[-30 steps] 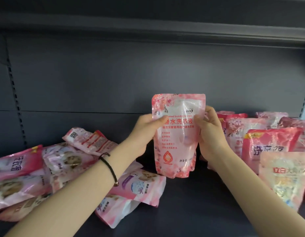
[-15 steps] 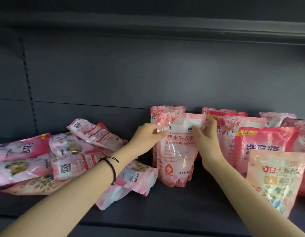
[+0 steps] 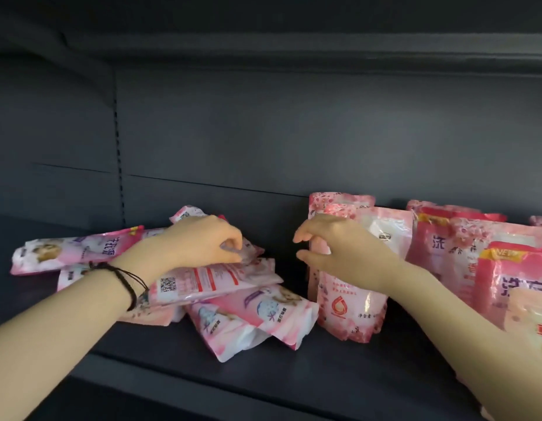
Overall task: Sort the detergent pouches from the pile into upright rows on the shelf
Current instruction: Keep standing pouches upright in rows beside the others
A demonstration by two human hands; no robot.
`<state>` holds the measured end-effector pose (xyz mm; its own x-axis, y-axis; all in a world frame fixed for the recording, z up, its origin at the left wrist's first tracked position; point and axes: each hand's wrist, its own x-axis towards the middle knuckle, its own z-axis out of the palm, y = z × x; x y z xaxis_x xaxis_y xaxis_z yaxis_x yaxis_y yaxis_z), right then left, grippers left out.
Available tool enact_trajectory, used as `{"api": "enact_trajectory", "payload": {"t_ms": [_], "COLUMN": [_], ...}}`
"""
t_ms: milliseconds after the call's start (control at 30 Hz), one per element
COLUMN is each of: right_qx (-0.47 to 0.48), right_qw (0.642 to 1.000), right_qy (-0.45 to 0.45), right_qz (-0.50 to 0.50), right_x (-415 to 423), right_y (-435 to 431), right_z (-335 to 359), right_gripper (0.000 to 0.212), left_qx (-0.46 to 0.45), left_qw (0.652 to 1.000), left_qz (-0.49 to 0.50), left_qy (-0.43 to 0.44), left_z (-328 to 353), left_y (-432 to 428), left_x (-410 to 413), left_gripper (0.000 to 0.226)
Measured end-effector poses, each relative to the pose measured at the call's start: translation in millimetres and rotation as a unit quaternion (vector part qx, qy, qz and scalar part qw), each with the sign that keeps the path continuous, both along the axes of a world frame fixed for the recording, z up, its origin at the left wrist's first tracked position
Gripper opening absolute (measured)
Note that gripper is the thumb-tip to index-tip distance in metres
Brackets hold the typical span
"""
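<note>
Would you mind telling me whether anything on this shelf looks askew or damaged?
Only the pile on the left: it lies flat and crisscrossed, whereas the rows on the right stand upright. No spill or tear shows.

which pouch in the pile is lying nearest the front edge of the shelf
The pink-and-white pouch with the pale blue flower, at the right end of the pile. It lies frontmost, partly under the QR-code pouch; the rest sit further back.

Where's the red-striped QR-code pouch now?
Head view, left of centre: the QR-code pouch lies flat beneath the top pouch the left hand grips, above the blue-flower pouch.
</note>
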<state>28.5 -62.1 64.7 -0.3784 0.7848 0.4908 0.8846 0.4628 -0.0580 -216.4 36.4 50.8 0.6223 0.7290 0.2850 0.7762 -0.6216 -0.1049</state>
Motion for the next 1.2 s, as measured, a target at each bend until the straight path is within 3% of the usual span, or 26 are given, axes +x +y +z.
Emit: {"api": "enact_trajectory", "payload": {"t_ms": [200, 333, 467, 533, 633, 700, 833, 933, 1033, 1100, 1167, 1200], "right_qx": [-0.221, -0.295, -0.376, -0.359, -0.281, -0.261, -0.251, -0.240, -0.196, -0.152, -0.112, -0.100], "right_qw": [0.973, 0.936, 0.905, 0.909, 0.935, 0.944, 0.941, 0.932, 0.933, 0.935, 0.927, 0.922], "right_qy": [-0.023, -0.086, 0.038, 0.052, -0.005, 0.028, 0.131, 0.226, 0.278, 0.309, 0.352, 0.369], "right_qz": [-0.059, -0.173, -0.198, -0.207, -0.215, -0.201, -0.187, -0.148, -0.114, -0.088, -0.065, -0.060], "right_x": [-38, -58, -64, -64, -65, -69, -87, -100, -111, -119, -124, -123], "right_y": [37, 71, 90, 92, 95, 95, 92, 85, 78, 74, 72, 71], "right_z": [-11, -28, -41, -43, -39, -31, -2, 25, 43, 46, 44, 40], "right_gripper": [0.042, 0.046, 0.046, 0.042, 0.034, 0.024, 0.031, 0.029, 0.029, 0.021, 0.007, 0.014], "left_qx": [-0.030, -0.072, -0.111, -0.123, -0.142, -0.122, 0.028, 0.157, 0.207, 0.178, 0.094, 0.037], "left_qw": [0.995, 0.996, 0.993, 0.990, 0.985, 0.986, 0.997, 0.983, 0.973, 0.973, 0.968, 0.957], "left_qz": [0.069, 0.038, -0.024, -0.049, -0.085, -0.102, -0.074, -0.078, -0.037, -0.003, 0.014, 0.016], "left_qy": [0.061, 0.026, -0.029, -0.036, -0.048, -0.049, -0.025, -0.056, -0.091, -0.149, -0.234, -0.286], "left_z": [-6, -13, -20, -22, -27, -30, -39, -42, -27, -13, -1, 3], "left_y": [18, 29, 33, 32, 26, 20, 4, -8, -7, 0, 12, 19], "left_x": [-44, -55, -55, -52, -43, -33, -13, -6, -16, -30, -48, -57], "left_gripper": [0.039, 0.039, 0.042, 0.048, 0.057, 0.059, 0.065, 0.051, 0.034, 0.035, 0.040, 0.042]}}
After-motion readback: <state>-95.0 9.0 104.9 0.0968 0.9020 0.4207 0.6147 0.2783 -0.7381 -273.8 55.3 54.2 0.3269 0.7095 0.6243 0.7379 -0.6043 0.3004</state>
